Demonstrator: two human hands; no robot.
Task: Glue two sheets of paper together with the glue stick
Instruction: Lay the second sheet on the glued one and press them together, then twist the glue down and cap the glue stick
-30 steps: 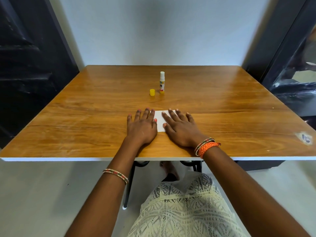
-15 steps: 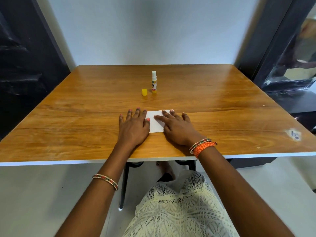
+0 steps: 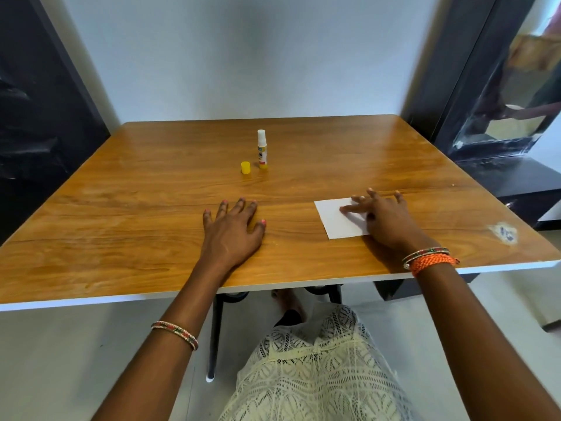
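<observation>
A small white sheet of paper (image 3: 337, 218) lies on the wooden table (image 3: 151, 208), right of centre. My right hand (image 3: 382, 220) rests flat on its right part, fingers spread and straight. My left hand (image 3: 233, 229) lies flat on the bare wood to the left, apart from the paper. The glue stick (image 3: 262, 148) stands upright and uncapped further back, with its yellow cap (image 3: 245, 167) beside it on the left. Only one sheet outline is visible; whether a second lies under it I cannot tell.
A grey wall stands behind the table. Dark panels flank it on both sides, with a black ledge (image 3: 516, 174) at the right. A pale sticker mark (image 3: 504, 232) sits near the table's right front corner.
My right hand has slid the paper to the right, away from my left hand. My left hand has stayed on the table, now on bare wood.
</observation>
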